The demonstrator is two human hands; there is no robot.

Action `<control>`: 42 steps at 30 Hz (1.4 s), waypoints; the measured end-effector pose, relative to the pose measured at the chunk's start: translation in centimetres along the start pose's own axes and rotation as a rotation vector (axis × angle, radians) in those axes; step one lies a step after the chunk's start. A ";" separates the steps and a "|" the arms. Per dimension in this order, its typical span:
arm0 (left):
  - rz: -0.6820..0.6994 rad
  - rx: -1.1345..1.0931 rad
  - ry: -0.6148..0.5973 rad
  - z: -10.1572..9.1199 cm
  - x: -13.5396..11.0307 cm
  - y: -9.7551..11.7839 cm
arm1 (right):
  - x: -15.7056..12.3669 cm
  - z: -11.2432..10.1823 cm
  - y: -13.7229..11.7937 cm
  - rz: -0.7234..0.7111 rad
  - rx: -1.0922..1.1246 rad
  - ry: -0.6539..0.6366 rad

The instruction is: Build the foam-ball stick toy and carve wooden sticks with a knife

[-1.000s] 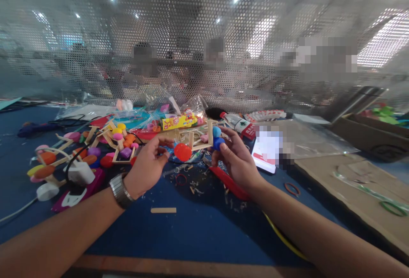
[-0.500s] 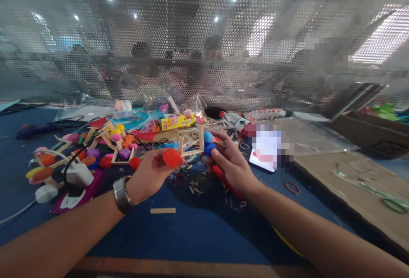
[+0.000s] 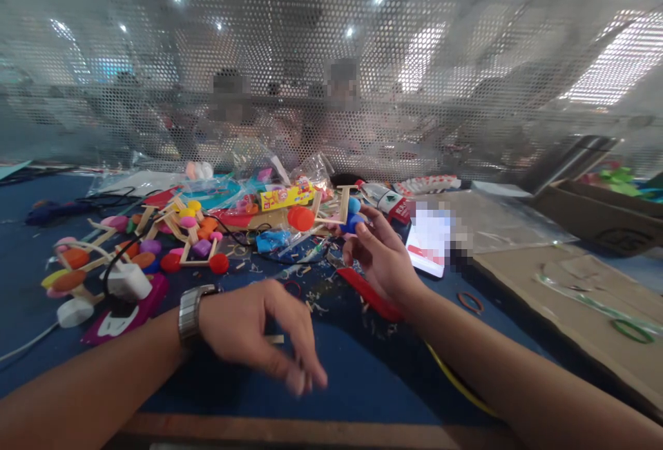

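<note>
A person wearing a metal-banded wristwatch (image 3: 190, 313) works at a blue worktop (image 3: 373, 395), its far edge at 12 o'clock. Toward 1 o'clock, the right hand (image 3: 383, 253) holds a small stick frame (image 3: 331, 219) raised above the clutter, thumb and fingers closed on its blue discs (image 3: 352, 223); the frame's red discs (image 3: 301, 218) point to 11 o'clock. The left hand (image 3: 259, 333), toward 7 o'clock, hangs apart from the frame, fingers bent downward with tips close together; motion blur makes it impossible to tell whether they grip anything. A flat wooden stick (image 3: 276, 339) shows partly behind that hand.

Below the right hand lies a red handle (image 3: 370, 295). At 2 o'clock are a lit phone (image 3: 427, 246), its screen partly blurred, and a red-labelled bottle (image 3: 386, 200). Colourful stick-and-disc pieces (image 3: 202, 248) crowd 10 o'clock, near a purple power strip (image 3: 152, 308) at 9. A rubber band (image 3: 470, 302) rests at 3. Beyond stands a perforated metal screen (image 3: 290, 43).
</note>
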State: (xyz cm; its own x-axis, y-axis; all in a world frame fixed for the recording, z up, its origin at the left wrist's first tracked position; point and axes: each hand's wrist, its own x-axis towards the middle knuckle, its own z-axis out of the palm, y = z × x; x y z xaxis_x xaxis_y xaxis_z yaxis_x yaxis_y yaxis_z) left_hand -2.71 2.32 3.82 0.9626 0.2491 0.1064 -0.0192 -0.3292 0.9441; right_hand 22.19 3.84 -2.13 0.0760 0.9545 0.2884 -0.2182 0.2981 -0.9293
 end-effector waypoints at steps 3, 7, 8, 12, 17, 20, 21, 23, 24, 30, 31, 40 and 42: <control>-0.044 -0.088 -0.202 0.1 -0.1 0.5 | 0.1 0.0 0.0 -0.008 -0.013 -0.001; -0.101 0.064 0.084 -0.1 0.2 -0.5 | 0.0 -0.2 0.2 -0.032 -0.066 -0.017; -0.092 0.097 0.151 -0.2 0.3 -0.8 | 0.0 -0.2 0.2 -0.036 -0.074 -0.020; -0.112 0.175 0.309 -0.4 0.5 -1.7 | 0.0 -0.3 0.2 -0.029 -0.064 -0.034; -0.201 0.217 0.583 -0.4 0.8 -2.8 | -0.4 0.1 -0.3 0.005 -0.003 -0.113; -0.157 0.173 0.742 -0.7 1.1 -3.7 | -0.7 0.4 -0.5 0.012 0.009 -0.157; -0.130 0.163 0.781 -0.8 1.1 -4.0 | -0.8 0.5 -0.6 0.013 0.007 -0.165; -0.084 0.165 0.850 -1.2 1.1 -4.4 | -0.9 0.5 -0.6 0.015 0.003 -0.174; -0.066 0.162 0.882 -1.4 1.1 -4.5 | -0.9 0.5 -0.6 0.015 0.002 -0.177; -0.047 0.058 0.966 -1.7 0.9 -4.4 | -0.7 0.5 -0.6 -0.004 -0.008 -0.184; -0.062 0.040 0.969 -1.6 0.9 -4.3 | -0.7 0.5 -0.6 -0.004 -0.004 -0.184; -0.033 -0.333 1.002 -1.0 1.3 -4.3 | -0.8 0.6 -0.8 0.020 0.068 -0.208; -0.016 -0.379 0.980 -1.0 1.3 -4.1 | -0.8 0.6 -0.7 0.022 0.059 -0.206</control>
State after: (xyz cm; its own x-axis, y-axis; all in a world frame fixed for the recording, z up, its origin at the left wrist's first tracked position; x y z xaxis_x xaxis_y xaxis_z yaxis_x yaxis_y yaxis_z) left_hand -1.67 4.85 0.39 0.3269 0.9347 0.1397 -0.2544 -0.0553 0.9655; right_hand 21.69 2.86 -1.54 -0.1287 0.9404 0.3148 -0.2743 0.2713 -0.9226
